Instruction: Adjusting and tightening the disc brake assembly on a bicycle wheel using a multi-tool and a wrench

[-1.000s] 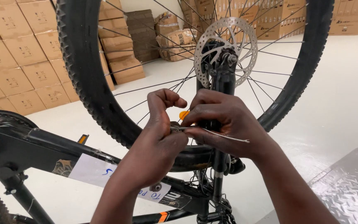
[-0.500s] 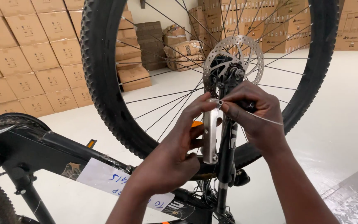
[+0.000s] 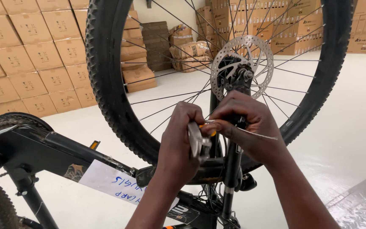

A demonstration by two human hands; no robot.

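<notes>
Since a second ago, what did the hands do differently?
Both hands rose a little along the fork. The left hand now shows a metal tool; the right hand still pinches the thin cable. The wheel and disc stayed put.

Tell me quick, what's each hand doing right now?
Left hand: closed on a metal tool.
Right hand: closed, pinching a thin cable by the fork.

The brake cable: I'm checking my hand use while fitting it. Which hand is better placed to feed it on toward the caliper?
Probably the right hand: it pinches the cable right below the caliper, while the left hand is occupied holding a metal tool.
</notes>
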